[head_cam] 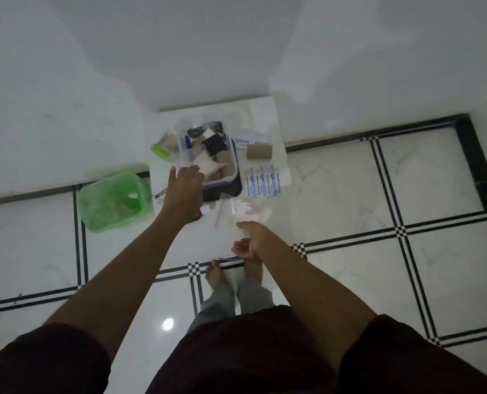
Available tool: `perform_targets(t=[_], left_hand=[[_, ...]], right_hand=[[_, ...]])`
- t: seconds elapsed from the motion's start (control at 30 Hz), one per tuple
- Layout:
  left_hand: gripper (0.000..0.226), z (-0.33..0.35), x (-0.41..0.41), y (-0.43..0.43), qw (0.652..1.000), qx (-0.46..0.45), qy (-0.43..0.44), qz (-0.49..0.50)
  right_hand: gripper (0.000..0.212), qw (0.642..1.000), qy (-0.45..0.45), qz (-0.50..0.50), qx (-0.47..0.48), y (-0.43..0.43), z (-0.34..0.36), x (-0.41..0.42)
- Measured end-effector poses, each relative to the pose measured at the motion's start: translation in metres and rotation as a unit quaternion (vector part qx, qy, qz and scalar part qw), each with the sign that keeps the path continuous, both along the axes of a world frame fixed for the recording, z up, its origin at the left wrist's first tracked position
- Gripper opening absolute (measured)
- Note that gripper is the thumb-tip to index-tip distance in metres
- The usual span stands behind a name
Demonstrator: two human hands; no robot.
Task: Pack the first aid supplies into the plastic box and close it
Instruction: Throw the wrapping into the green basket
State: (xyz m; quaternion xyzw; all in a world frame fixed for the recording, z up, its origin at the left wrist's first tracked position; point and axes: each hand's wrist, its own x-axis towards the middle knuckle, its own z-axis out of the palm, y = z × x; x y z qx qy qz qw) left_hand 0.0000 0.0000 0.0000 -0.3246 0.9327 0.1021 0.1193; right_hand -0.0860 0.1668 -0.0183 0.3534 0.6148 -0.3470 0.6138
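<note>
My left hand (184, 189), fingers spread and holding nothing, reaches over the plastic box (222, 177) rim, likely to steady it; my right hand (249, 241) hangs loosely curled, empty, near the bandage strips (263, 182).

Clear plastic box (231, 166) w/ dark base, mid-frame just above centre, open, already crowded w/ supplies: tan rolls, a white packet (205, 163), a dark blister strip (214, 144). Right of box: tan bandage roll (259, 151) lying on its side; below it a fanned row of blue-white antiseptic bandage strips (263, 182). Small white packets (248, 139) above the roll. Bag of cotton swabs (169, 142) w/ green edge touching box's left side.
</note>
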Motion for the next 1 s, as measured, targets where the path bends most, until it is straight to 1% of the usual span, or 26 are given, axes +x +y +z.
perform_targets(t=[0.07,0.1,0.17,0.23,0.27,0.33,0.4,0.43,0.5,0.6,0.63,0.7,0.77,0.8,0.83,0.9,0.97,1.0], left_hand=[[0.03,0.001,-0.002,-0.005,1.0,-0.006,0.016,-0.008],[0.027,-0.001,-0.002,-0.006,1.0,-0.012,0.021,-0.009],[0.019,0.001,-0.001,-0.005,0.999,-0.021,0.046,-0.014],[0.013,0.007,0.004,-0.003,0.993,-0.021,0.112,0.014],[0.012,0.013,0.007,-0.001,0.986,-0.015,0.165,0.034],[0.014,0.029,0.014,0.003,0.959,0.022,0.263,0.102],[0.015,0.05,0.02,0.005,0.926,0.034,0.335,0.171],[0.014,0.059,0.024,0.004,0.912,0.028,0.359,0.196],[0.012,0.075,0.033,-0.002,0.884,0.021,0.402,0.238],[0.011,0.091,0.044,-0.013,0.843,0.033,0.45,0.294],[0.012,0.096,0.047,-0.016,0.83,0.032,0.461,0.313],[0.014,0.104,0.056,-0.022,0.804,0.014,0.479,0.352],[0.016,0.108,0.069,-0.029,0.786,-0.01,0.486,0.383],[0.016,0.108,0.078,-0.032,0.78,-0.023,0.488,0.391],[0.016,0.107,0.088,-0.036,0.778,-0.037,0.485,0.397],[0.016,0.1,0.111,-0.047,0.783,-0.068,0.465,0.408],[0.017,0.088,0.139,-0.065,0.795,-0.093,0.435,0.412],[0.017,0.079,0.153,-0.075,0.806,-0.102,0.418,0.406]], right_hand=[[0.031,1.0,-0.014,-0.001,-0.014,-0.003,-0.002,0.001],[0.027,1.0,-0.009,-0.009,-0.004,-0.002,-0.005,0.002],[0.023,0.999,0.026,-0.039,-0.022,-0.002,-0.006,0.006],[0.016,0.994,0.065,-0.06,-0.057,-0.001,-0.004,0.008],[0.014,0.992,0.078,-0.066,-0.074,-0.001,0.0,0.01],[0.016,0.99,0.084,-0.082,-0.082,-0.005,0.011,0.012],[0.011,0.986,0.117,-0.11,-0.039,-0.014,0.023,0.007],[0.009,0.983,0.141,-0.117,-0.026,-0.017,0.031,0.003],[0.013,0.973,0.19,-0.131,-0.021,-0.025,0.048,-0.007],[0.015,0.957,0.25,-0.142,-0.046,-0.042,0.072,-0.021],[0.014,0.951,0.272,-0.133,-0.06,-0.049,0.079,-0.025],[0.012,0.936,0.325,-0.082,-0.107,-0.066,0.096,-0.023],[0.007,0.915,0.376,-0.054,-0.133,-0.085,0.112,-0.013],[0.013,0.907,0.392,-0.048,-0.148,-0.095,0.12,-0.006],[0.017,0.9,0.403,-0.033,-0.164,-0.107,0.126,0.004],[0.015,0.893,0.405,0.018,-0.194,-0.133,0.129,0.028],[0.008,0.896,0.386,0.055,-0.213,-0.166,0.115,0.058],[0.007,0.899,0.374,0.081,-0.213,-0.18,0.109,0.075]])
